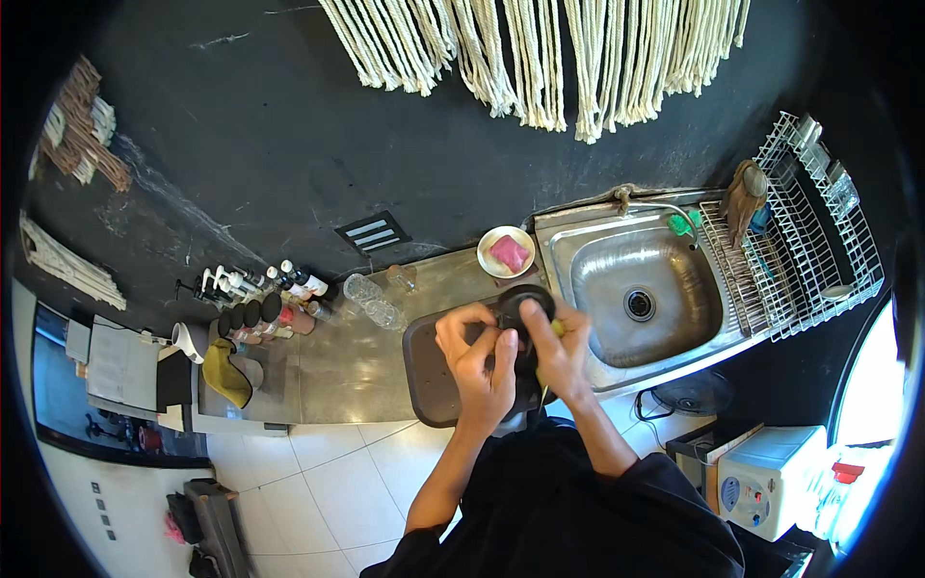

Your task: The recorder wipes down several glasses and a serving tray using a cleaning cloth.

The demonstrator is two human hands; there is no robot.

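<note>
Over the right part of a brown tray (426, 376), both my hands are close together at a dark round object (526, 292), whose exact kind I cannot tell. My left hand (477, 354) has its fingers bent, the thumb and fingertips near the object's left side. My right hand (556, 347) grips it with the thumb on top. Something yellow-green shows beside and below the right hand, mostly hidden. Behind the hands, a white bowl (485, 253) with a pink cloth or sponge (510, 253) in it stands on the steel counter (347, 376).
Right of the hands is a steel sink (639, 347) with a curved faucet (679, 213), then a wire dish rack (816, 217). Clear glasses (383, 312), bottles (303, 278) and black-lidded jars (271, 311) stand to the left, near a yellow cloth (225, 372). Cords hang on the wall.
</note>
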